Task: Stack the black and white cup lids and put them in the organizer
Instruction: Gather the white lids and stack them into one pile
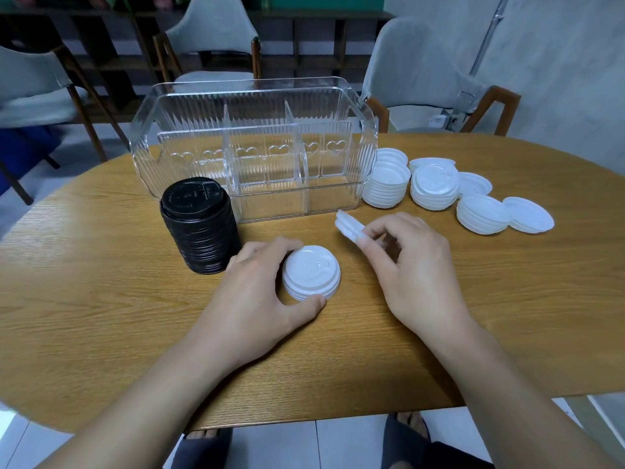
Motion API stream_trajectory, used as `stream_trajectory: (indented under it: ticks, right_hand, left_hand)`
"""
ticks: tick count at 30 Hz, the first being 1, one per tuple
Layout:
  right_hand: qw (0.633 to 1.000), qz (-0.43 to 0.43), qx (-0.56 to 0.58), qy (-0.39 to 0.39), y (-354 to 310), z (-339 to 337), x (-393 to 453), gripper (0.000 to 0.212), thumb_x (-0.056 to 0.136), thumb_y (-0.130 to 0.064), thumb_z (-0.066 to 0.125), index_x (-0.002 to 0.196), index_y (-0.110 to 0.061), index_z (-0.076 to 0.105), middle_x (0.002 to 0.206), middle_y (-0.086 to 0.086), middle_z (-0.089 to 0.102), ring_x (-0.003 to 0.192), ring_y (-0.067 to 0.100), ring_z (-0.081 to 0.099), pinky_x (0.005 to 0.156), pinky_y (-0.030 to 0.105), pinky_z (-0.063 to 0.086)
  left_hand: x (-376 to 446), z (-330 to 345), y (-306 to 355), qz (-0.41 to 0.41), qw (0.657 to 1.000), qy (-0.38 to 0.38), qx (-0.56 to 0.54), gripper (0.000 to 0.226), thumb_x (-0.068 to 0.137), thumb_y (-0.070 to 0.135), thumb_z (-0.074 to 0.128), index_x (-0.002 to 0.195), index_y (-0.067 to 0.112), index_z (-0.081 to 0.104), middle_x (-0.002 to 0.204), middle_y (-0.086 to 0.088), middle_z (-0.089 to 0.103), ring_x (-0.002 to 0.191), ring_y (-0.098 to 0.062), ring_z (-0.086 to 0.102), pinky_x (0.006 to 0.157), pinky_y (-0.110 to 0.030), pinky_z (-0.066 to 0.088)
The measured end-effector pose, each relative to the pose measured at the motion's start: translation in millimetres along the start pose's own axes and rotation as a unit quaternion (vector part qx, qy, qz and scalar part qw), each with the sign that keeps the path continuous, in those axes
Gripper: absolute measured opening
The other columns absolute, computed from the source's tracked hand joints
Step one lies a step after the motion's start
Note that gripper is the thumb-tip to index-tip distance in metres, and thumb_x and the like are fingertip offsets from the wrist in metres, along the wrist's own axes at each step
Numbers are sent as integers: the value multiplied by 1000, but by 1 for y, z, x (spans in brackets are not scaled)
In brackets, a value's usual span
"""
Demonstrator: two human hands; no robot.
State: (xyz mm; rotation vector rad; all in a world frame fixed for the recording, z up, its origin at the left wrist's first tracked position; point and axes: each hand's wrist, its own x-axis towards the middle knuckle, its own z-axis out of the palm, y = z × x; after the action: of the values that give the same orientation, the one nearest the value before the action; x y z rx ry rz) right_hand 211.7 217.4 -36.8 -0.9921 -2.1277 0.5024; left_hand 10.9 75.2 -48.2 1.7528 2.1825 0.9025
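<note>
Left hand (257, 296) grip around short white lid stack (311, 272), right hand (409, 265) pinching half-hidden white lids (348, 226)

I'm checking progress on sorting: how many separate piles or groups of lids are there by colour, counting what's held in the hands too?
Black lid stacks: 1, the black stack.
White lid groups: 7 or so, the pile under the left hand, the lids in the right hand, and about 5 by the organizer.
Total: about 8.

Both forearms reach forward, bare. The left hand (257, 292) lies low with fingers and thumb curled wide into a cupping grip. The right hand (409, 265), raised slightly, pinches with thumb and bent fingertips (367, 239).
</note>
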Motion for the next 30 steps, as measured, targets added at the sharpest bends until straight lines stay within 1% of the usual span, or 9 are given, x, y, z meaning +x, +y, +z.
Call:
stream_trajectory:
  ticks: [4, 9, 12, 15, 19, 22, 24, 26, 30]
  right_hand:
    - [977, 69, 200, 3, -14, -8, -2, 9, 104, -27, 75, 95, -25, 76, 85, -6, 74, 74, 5, 62, 72, 17, 48]
    - [887, 158, 430, -50, -21, -2, -4, 12, 108, -20, 69, 101, -13, 77, 82, 7, 74, 79, 13, 65, 78, 28, 49]
    - [837, 184, 507, -90, -26, 3, -7, 16, 105, -22, 68, 106, -8, 75, 83, 9, 70, 80, 14, 62, 77, 31, 46]
    - [819, 194, 528, -115, -29, 5, -7, 27, 96, -30, 71, 107, -5, 74, 82, 10, 69, 79, 14, 61, 78, 30, 47]
    - [833, 181, 500, -152, -27, 3, -9, 26, 98, -28, 72, 109, -5, 76, 88, 15, 73, 84, 17, 65, 81, 29, 50]
    - [869, 141, 447, -156, -26, -4, -7, 25, 99, -12, 78, 123, -8, 75, 104, 9, 82, 92, 16, 75, 86, 27, 57]
    - [902, 101, 395, -145, -23, -8, -6, 45, 94, -5, 84, 134, -19, 71, 116, 3, 82, 93, 17, 75, 89, 38, 59]
    - [924, 70, 350, -141, -22, -11, -5, 65, 89, -3, 89, 144, -27, 65, 122, -1, 78, 93, 17, 74, 89, 40, 58]
    - [960, 2, 234, -156, -21, -12, -6, 78, 86, -22, 94, 154, -39, 58, 121, -6, 70, 92, 18, 69, 96, 41, 58]
  left_hand:
    - [0, 0, 0, 1, 1000, 5, -1, 84, 78, 75, 78, 149, 40, 52, 130, 29, 58, 135, -6, 47, 118, -46, 46]
    - [4, -5, 8, -1, 997, 35, -72, 113, 75, 70, 93, 168, 42, 35, 155, 28, 52, 143, 0, 51, 122, -35, 43]
    - [7, -9, 14, 28, 988, 75, -130, 110, 78, 51, 98, 168, 38, 37, 152, 30, 57, 142, 2, 56, 115, -18, 43]
    - [7, -9, 19, 48, 980, 107, -160, 92, 82, 43, 96, 160, 31, 48, 146, 28, 64, 141, 0, 59, 109, -14, 44]
    - [8, -8, 16, 47, 974, 120, -186, 75, 85, 35, 97, 149, 28, 57, 138, 20, 70, 134, -13, 66, 100, -35, 55]
    - [9, -7, 10, 45, 968, 108, -221, 73, 86, 27, 96, 149, 28, 60, 134, 12, 73, 117, -20, 71, 92, -39, 59]
    - [9, -6, 7, 36, 964, 98, -245, 75, 85, 18, 97, 150, 29, 62, 135, 4, 73, 102, -23, 72, 90, -42, 61]
    - [10, -5, 4, 27, 955, 84, -284, 78, 84, 8, 97, 151, 31, 64, 134, -4, 72, 92, -23, 72, 91, -48, 63]
    - [9, -7, 1, 43, 944, 52, -324, 80, 84, 8, 95, 155, 28, 64, 133, -3, 70, 86, -21, 66, 85, -48, 60]
